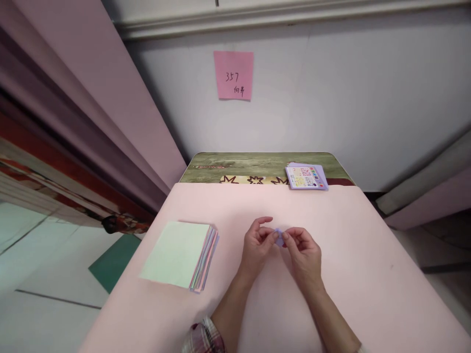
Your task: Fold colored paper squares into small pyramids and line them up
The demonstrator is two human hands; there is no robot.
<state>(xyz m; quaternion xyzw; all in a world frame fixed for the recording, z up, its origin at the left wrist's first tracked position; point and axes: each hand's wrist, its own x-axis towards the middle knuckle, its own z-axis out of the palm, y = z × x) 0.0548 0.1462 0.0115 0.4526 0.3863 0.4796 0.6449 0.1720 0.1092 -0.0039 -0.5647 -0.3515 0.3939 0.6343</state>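
Note:
A small piece of folded purple paper (279, 238) is held between both hands above the pink-covered table. My left hand (258, 243) pinches its left side with thumb and forefinger, while another finger sticks out. On the other side, my right hand (302, 250) grips the paper with the thumb on top and the fingers curled under. Much of the paper is hidden by the fingertips, so its exact folded shape does not show. To the left lies a stack of coloured square paper (175, 252), with a pale green sheet on top.
A purple printed packet (306, 177) lies at the table's far edge, partly over a green patterned strip (250, 161). A pink note (234, 76) with handwriting hangs on the wall. Curtains (91, 73) stand on the left. A green sheet (116, 262) lies on the floor.

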